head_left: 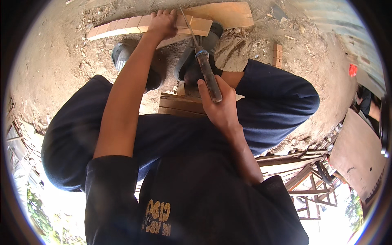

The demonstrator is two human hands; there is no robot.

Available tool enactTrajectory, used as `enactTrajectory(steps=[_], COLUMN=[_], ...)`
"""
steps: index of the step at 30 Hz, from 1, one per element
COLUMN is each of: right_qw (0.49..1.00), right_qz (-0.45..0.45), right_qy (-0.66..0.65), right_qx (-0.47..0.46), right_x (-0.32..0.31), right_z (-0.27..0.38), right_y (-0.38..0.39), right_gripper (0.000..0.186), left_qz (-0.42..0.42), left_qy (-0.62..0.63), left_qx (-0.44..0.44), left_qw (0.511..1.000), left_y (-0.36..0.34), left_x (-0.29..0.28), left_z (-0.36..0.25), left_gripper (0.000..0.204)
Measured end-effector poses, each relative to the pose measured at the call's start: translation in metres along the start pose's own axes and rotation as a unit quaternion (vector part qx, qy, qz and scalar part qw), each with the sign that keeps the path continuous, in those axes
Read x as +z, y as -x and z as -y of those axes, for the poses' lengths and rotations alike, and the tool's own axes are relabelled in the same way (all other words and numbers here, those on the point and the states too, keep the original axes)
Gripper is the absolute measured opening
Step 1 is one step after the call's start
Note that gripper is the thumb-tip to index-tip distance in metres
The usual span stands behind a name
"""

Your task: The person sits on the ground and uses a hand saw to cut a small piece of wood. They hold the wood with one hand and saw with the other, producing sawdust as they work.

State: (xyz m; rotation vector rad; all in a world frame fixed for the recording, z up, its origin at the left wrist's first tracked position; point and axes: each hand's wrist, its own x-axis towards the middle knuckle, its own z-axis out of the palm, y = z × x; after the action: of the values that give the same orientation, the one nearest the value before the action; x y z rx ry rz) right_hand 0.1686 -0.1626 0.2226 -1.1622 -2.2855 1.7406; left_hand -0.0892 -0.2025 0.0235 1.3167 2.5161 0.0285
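Note:
My left hand (162, 25) grips a row of light wooden pieces (121, 27) lying over my feet, its fingers curled over the top. My right hand (218, 103) is closed round the dark, worn handle of a long, thin-bladed tool (207, 73) with a blue band. The narrow metal blade (190, 28) points away from me across the wooden pieces, just right of my left hand; whether it touches them I cannot tell. A wider pale board (230, 12) lies behind the row.
My dark shoes (120, 57) are under the row. Planks (179, 107) lie between my legs. A small wooden piece (277, 56) and red scrap (353, 70) are on the dirt to the right, near corrugated sheeting (335, 24). A wooden frame (310, 192) stands at lower right.

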Motion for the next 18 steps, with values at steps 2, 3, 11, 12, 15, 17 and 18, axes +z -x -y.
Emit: enactTrajectory(steps=[2, 3, 11, 12, 15, 17, 18], right_qw=[0.999, 0.998, 0.997, 0.998, 0.996, 0.992, 0.993], right_qz=[0.014, 0.026, 0.016, 0.017, 0.028, 0.030, 0.028], right_qy=[-0.002, 0.005, 0.003, -0.004, 0.001, -0.009, -0.006], right_qx=[0.034, 0.054, 0.077, 0.062, 0.087, 0.119, 0.114], right_x=[-0.009, -0.021, -0.031, -0.024, -0.036, -0.058, -0.060], right_z=[0.004, 0.006, 0.007, 0.002, 0.010, 0.013, 0.013], right_y=[0.015, 0.031, 0.048, 0.034, 0.050, 0.088, 0.093], right_gripper=[0.016, 0.015, 0.013, 0.013, 0.012, 0.011, 0.011], left_qz=[0.017, 0.024, 0.029, 0.033, 0.091, 0.059, 0.043], left_qy=[-0.007, -0.018, -0.002, -0.003, 0.003, 0.008, 0.015], left_qx=[-0.006, -0.009, -0.012, -0.011, -0.015, -0.003, 0.006], left_qw=[1.000, 1.000, 0.999, 0.999, 0.996, 0.998, 0.999], left_y=[-0.002, -0.007, -0.002, -0.001, -0.006, -0.006, -0.009], left_x=[-0.002, -0.010, -0.005, -0.004, -0.013, -0.009, -0.003], left_z=[0.000, 0.002, 0.001, -0.002, -0.001, 0.004, 0.006], left_gripper=[0.050, 0.050, 0.053, 0.057, 0.067, 0.068, 0.068])
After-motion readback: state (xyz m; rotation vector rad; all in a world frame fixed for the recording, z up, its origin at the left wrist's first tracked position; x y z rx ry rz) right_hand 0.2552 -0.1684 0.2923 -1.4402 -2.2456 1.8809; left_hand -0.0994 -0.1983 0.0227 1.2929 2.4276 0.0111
